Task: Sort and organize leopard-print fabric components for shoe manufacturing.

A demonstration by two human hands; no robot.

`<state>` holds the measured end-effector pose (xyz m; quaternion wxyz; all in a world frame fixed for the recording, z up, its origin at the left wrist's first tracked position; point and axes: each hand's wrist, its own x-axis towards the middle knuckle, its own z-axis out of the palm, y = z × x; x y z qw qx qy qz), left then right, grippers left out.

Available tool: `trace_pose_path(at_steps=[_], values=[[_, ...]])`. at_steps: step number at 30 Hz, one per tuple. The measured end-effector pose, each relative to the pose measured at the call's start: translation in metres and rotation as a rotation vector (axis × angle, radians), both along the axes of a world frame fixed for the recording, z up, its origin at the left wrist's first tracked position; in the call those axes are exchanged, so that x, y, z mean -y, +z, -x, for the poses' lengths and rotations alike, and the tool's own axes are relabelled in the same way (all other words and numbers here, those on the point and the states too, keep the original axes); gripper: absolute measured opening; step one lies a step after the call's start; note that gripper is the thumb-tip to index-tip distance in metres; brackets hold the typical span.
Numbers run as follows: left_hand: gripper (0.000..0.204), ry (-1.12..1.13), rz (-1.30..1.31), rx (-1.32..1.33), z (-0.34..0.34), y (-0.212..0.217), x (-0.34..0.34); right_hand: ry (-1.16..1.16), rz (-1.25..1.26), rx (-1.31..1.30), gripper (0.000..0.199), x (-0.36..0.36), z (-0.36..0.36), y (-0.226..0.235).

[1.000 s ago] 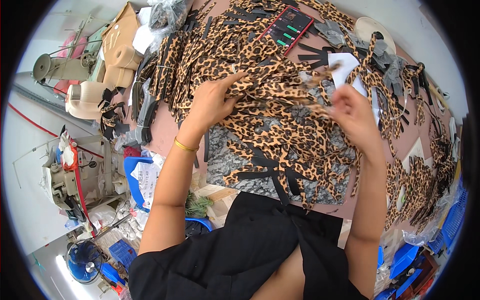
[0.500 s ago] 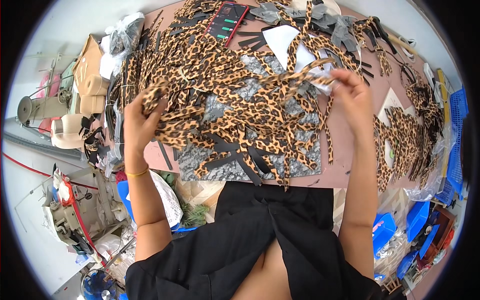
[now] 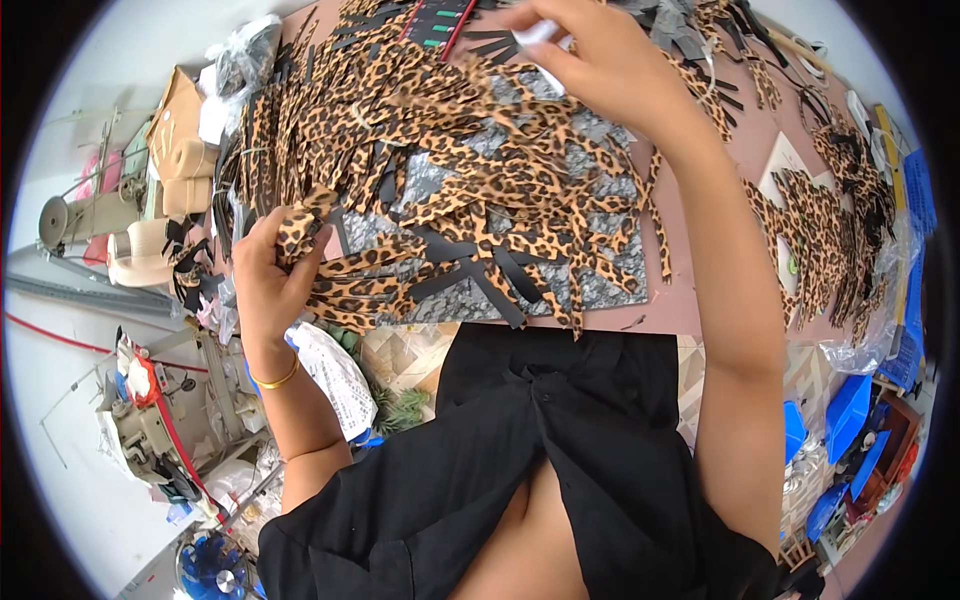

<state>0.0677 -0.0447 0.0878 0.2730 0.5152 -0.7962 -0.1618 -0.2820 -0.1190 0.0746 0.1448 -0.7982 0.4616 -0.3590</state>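
My left hand [image 3: 272, 262] is closed around a bundle of leopard-print fabric strips [image 3: 298, 232], whose long tails run right across a grey mottled board [image 3: 612, 292]. My right hand [image 3: 590, 50] is raised over the far part of the table, with thumb and forefinger apart. Between and below those fingers a white sheet [image 3: 550, 78] shows; I see no strip in them, though the fingertips are slightly blurred. Beneath and left of that hand spreads a large heap of leopard-print strips [image 3: 400, 130]. Several black strips [image 3: 480, 270] lie crossed on the near part of the board.
A phone in a red case [image 3: 440, 25] lies at the far edge of the heap. More leopard-print strips [image 3: 825, 240] are piled on the right side of the pink table [image 3: 700, 240]. Thread cones [image 3: 190, 178] and a sewing machine [image 3: 90, 215] stand at left; blue baskets [image 3: 850, 410] at right.
My right hand has moved up and left from the right side of the board, away from the strip it held. My left hand has come lower with its bundle, whose tails now reach the near edge.
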Motion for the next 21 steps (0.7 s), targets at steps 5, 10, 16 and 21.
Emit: trace_pose_path(at_steps=[5,10,16,21], values=[[0.017,0.024,-0.155,0.064,-0.013,-0.011,-0.008,0.021,-0.317,-0.225,0.02,-0.076,0.02,-0.054],[0.016,-0.025,-0.112,0.085,-0.003,-0.015,-0.01,-0.034,-0.259,0.013,0.014,-0.091,0.027,-0.049],[0.014,-0.043,-0.124,0.054,-0.006,-0.003,-0.019,-0.031,-0.456,0.7,0.017,-0.089,0.059,0.006],[0.013,-0.077,-0.116,0.084,-0.013,-0.012,-0.029,-0.245,-0.606,0.55,0.021,-0.075,0.059,-0.045]])
